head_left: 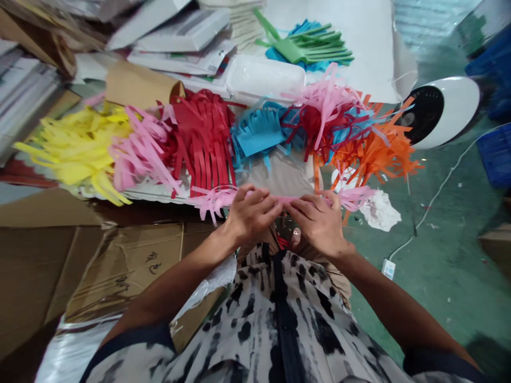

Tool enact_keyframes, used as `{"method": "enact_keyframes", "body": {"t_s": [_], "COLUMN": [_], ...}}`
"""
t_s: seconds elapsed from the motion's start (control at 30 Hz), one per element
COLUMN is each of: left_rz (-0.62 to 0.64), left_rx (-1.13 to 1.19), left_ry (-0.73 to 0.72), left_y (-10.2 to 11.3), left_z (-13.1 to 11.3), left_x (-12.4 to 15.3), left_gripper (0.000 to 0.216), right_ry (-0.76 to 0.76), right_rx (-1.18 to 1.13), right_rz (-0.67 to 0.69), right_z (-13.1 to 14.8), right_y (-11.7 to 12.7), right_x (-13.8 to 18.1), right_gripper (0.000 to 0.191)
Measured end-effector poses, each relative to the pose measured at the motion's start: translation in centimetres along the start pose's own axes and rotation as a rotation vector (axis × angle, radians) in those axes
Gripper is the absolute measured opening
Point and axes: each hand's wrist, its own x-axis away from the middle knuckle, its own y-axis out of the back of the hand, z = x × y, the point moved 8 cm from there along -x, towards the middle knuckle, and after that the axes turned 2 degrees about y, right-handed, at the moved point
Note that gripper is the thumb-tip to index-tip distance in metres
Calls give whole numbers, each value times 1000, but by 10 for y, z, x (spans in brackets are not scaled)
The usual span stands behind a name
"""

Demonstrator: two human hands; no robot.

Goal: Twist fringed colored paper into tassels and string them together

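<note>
A pink paper tassel, fringed at both ends and narrowed at its middle, stretches sideways at the table's front edge. My left hand is closed on the left part of its middle, fingers bent over it. My right hand grips the right part the same way, its fingertips close to those of the left. Pink strips stick out past both hands. Just beyond lie fringed red tissue paper, fringed blue paper, a pink bunch, a yellow bunch and an orange bunch.
Green fringed paper lies at the back beside a white plastic tray. Stacked white packets fill the back left. Cardboard boxes stand below left. A black-and-white round device is at right, with a cable on the green floor.
</note>
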Motion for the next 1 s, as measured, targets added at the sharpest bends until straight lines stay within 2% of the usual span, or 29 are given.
{"method": "enact_keyframes", "body": {"t_s": [0.07, 0.2, 0.3, 0.4, 0.47, 0.53, 0.57, 0.63, 0.73, 0.8, 0.83, 0.93, 1.0], "left_rz": [51, 56, 81, 148, 224, 267, 253, 148, -128, -262, -274, -76, -20], "left_rx": [64, 99, 44, -5, 33, 72, 72, 31, -43, -40, -4, 161, 145], "left_ry": [-78, -65, -51, -39, 7, 63, 83, 137, 323, 376, 334, 13, -73], "left_y": [-7, -8, -7, -5, -3, 5, 13, 37, 78, 90, 87, 46, 19], "left_z": [0, 9, 5, 1, 10, 29, 40, 63, 84, 73, 60, 3, -17], "left_x": [4, 11, 12, 14, 20, 30, 35, 41, 42, 33, 25, 4, 4], "left_gripper": [25, 38, 40, 39, 39, 36, 33, 27, 29, 32, 32, 28, 28], "right_ry": [-23, -77, -39, 40, 39, 23, 19, 13, -18, -32, -30, 19, 70], "right_rx": [-14, 41, 75, 16, -8, -28, -40, -64, -79, -74, -72, -73, -76], "right_rz": [15, -80, -157, -116, -96, -112, -117, -117, -96, -91, -84, -129, -216], "right_z": [-12, -31, -17, 6, 12, 11, 9, 6, 4, 4, 5, 6, 6], "right_y": [3, 27, 37, 25, 16, 14, 14, 16, 16, 16, 15, 13, 14], "right_x": [15, 41, 37, 17, 8, 5, 5, 7, 7, 7, 6, 9, 14], "right_gripper": [35, 31, 30, 36, 37, 35, 34, 35, 35, 34, 34, 31, 29]}}
